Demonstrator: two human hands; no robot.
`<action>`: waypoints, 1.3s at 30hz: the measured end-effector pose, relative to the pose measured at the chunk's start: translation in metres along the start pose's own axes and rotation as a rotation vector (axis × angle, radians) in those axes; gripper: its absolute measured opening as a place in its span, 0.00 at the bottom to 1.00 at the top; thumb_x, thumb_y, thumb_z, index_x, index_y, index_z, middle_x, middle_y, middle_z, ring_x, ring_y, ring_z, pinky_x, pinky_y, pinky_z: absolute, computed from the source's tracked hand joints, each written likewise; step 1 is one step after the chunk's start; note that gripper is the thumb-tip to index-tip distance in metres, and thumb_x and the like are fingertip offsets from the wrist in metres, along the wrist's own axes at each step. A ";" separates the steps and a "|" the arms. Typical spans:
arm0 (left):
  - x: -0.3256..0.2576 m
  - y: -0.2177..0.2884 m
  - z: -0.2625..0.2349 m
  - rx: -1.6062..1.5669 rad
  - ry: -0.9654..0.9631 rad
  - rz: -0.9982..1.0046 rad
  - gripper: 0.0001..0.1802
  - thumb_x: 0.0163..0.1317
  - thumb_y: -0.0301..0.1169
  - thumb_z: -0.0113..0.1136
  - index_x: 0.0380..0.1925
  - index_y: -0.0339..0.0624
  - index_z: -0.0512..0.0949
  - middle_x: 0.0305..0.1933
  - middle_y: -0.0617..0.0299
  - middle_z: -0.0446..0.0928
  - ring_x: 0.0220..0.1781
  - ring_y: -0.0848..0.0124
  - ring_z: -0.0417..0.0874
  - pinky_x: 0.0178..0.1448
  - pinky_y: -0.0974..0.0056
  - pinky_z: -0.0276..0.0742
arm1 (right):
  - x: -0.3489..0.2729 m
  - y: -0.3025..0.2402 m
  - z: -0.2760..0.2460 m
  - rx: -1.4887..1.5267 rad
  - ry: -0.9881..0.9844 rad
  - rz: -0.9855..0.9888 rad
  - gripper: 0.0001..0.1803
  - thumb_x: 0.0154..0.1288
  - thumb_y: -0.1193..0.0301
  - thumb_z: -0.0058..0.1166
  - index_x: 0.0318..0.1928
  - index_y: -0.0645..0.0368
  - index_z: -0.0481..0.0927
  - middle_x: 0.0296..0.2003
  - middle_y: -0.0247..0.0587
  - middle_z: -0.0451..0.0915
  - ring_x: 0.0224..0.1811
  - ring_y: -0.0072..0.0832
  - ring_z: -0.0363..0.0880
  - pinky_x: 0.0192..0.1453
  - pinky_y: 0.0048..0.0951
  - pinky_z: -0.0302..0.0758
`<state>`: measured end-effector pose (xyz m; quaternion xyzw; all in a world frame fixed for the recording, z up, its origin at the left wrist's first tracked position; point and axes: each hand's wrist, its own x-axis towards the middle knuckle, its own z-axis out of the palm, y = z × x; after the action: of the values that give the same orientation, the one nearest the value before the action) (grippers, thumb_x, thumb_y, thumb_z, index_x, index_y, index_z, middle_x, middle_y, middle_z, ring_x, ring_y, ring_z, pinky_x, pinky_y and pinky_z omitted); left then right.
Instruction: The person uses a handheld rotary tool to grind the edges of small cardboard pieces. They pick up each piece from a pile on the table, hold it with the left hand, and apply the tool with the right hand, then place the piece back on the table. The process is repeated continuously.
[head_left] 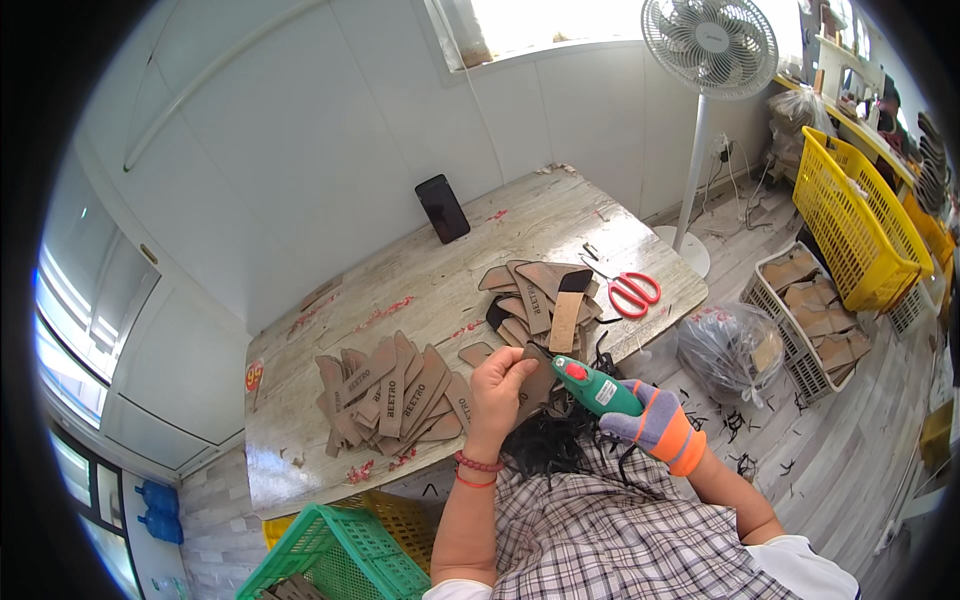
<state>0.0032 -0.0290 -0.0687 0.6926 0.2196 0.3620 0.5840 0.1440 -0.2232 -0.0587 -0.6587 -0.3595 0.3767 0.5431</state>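
1. Against the white wall panels, a wood-patterned table (pixel 560 225) fills the middle of the view, with red marks on its top.
2. Beyond its right side stands a white fan (pixel 711 38) on a tall pole.
3. Far to the right, a yellow crate (pixel 860 225) is propped at a tilt; below the table's near edge, left of the person, sits a green crate (pixel 340 550).
4. On the floor beside the table's right end rests a clear plastic bag (pixel 725 345) with dark contents.
5. Across the table's near left part spreads a heap of tan pieces (pixel 385 395); a smaller pile (pixel 535 300) lies to its right.
6. Over the person's checked lap gather black scraps (pixel 545 445).
7. The right hand (pixel 650 425), in a grey and orange glove, wraps around a green tool (pixel 600 390), its front end close to the left fingers.
8. The left hand (pixel 500 390), bare, pinches a tan piece (pixel 537 385) between thumb and forefinger, above the lap at the table's edge.
9. A black phone (pixel 443 208) leans upright near the wall.
10. Red-handled scissors (pixel 630 290) lie just right of the smaller pile.
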 end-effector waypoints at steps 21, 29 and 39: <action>0.020 0.055 -0.025 0.478 -0.393 0.105 0.07 0.55 0.24 0.59 0.30 0.29 0.76 0.28 0.57 0.73 0.29 0.67 0.74 0.35 0.66 0.69 | 0.000 -0.006 -0.010 -0.159 -0.001 -0.088 0.31 0.51 0.57 0.71 0.51 0.63 0.77 0.29 0.35 0.82 0.28 0.15 0.77 0.34 0.20 0.76; 0.031 0.075 -0.034 0.623 -0.520 0.109 0.07 0.53 0.25 0.61 0.29 0.31 0.77 0.27 0.55 0.76 0.31 0.63 0.78 0.37 0.63 0.72 | -0.001 -0.012 -0.012 -0.176 -0.047 -0.031 0.33 0.50 0.56 0.71 0.52 0.63 0.77 0.29 0.36 0.82 0.27 0.16 0.78 0.33 0.20 0.76; 0.032 0.073 -0.057 0.645 -0.500 -0.034 0.07 0.51 0.26 0.63 0.28 0.31 0.80 0.24 0.58 0.76 0.28 0.70 0.76 0.35 0.67 0.71 | 0.004 -0.012 0.002 -0.148 -0.071 -0.001 0.33 0.50 0.56 0.71 0.52 0.62 0.76 0.29 0.36 0.83 0.28 0.16 0.79 0.35 0.20 0.76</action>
<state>-0.0283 0.0146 0.0133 0.9031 0.1847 0.0854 0.3780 0.1431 -0.2168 -0.0475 -0.6831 -0.4058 0.3721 0.4798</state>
